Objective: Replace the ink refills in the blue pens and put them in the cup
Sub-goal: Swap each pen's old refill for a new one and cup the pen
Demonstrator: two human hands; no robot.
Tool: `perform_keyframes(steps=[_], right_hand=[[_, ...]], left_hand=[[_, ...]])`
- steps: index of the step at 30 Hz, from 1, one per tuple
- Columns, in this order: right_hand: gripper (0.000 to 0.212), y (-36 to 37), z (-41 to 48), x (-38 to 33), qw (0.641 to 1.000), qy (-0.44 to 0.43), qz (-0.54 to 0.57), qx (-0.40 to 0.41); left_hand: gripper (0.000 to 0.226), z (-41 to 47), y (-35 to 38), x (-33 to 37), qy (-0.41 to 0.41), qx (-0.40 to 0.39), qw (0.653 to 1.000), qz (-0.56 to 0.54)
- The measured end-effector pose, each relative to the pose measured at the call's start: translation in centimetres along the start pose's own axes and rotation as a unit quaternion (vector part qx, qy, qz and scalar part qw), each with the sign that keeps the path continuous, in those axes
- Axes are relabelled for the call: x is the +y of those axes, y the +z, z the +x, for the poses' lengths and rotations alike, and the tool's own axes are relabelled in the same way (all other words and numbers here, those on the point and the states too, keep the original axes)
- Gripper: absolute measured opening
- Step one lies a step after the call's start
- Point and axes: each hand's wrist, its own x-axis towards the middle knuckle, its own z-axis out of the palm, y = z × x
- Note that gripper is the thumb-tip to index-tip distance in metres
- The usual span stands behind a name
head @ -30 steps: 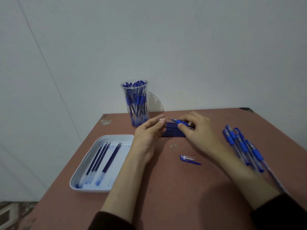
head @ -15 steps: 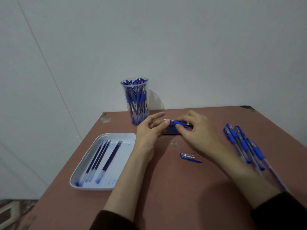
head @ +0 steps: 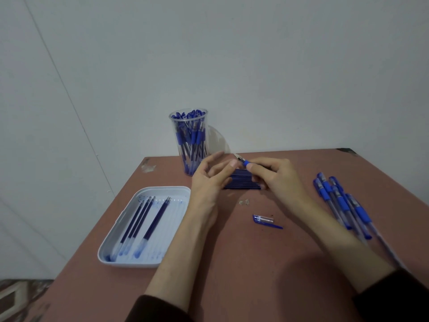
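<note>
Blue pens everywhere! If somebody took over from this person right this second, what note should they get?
Right hand: grips a blue pen, tip toward the left hand.
Left hand: open, fingers loose by the tip, holding nothing.
Cup at the back: packed with pens.
New refills: stacked under the hands.
White tray, left: four refills, ink-smeared.
Pen cap: loose in the middle of the table.
Right side: pens waiting.
Left to do: finish this pen, cap it, cup it, then do the waiting pens.
</note>
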Motion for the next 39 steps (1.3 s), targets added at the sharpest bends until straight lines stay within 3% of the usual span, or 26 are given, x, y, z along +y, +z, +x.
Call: perform_keyframes(steps=[3, 8, 15, 21, 24, 29, 39], right_hand=[[0.017, 0.1, 0.1, 0.1, 1.000, 0.007, 0.005, 0.008], [0.018, 0.5, -0.3, 0.0, 0.999, -0.026, -0.041, -0.007], [0.017, 0.3, 0.0, 0.0, 1.000, -0.002, 0.017, 0.011], [0.013, 0.4, -0.3, 0.2, 0.996, -0.039, -0.072, 0.036], [0.012, 0.6, -0.5, -0.1, 0.997, -0.046, -0.058, 0.032], [0.011, 0.3, -0.2, -0.6, 0.997, 0.041, 0.047, -0.040], [0.010, -0.3, 0.0, -0.7, 0.953, 0.199, 0.204, -0.107]], left_hand=[[0.027, 0.0, -0.1, 0.0, 0.000, -0.010, 1.000, -0.019], [0.031, -0.2, 0.2, -0.5, -0.007, -0.065, 0.996, -0.066], [0.034, -0.1, 0.1, -0.1, 0.008, -0.017, 0.999, -0.028], [0.033, -0.2, 0.3, -0.1, 0.005, -0.030, 0.999, -0.032], [0.038, -0.2, 0.3, -0.3, 0.007, -0.017, 0.999, -0.045], [0.037, -0.1, 0.0, -0.2, 0.015, -0.023, 0.998, -0.057], [0.046, -0.3, 0.2, -0.1, 0.006, -0.045, 0.996, -0.083]])
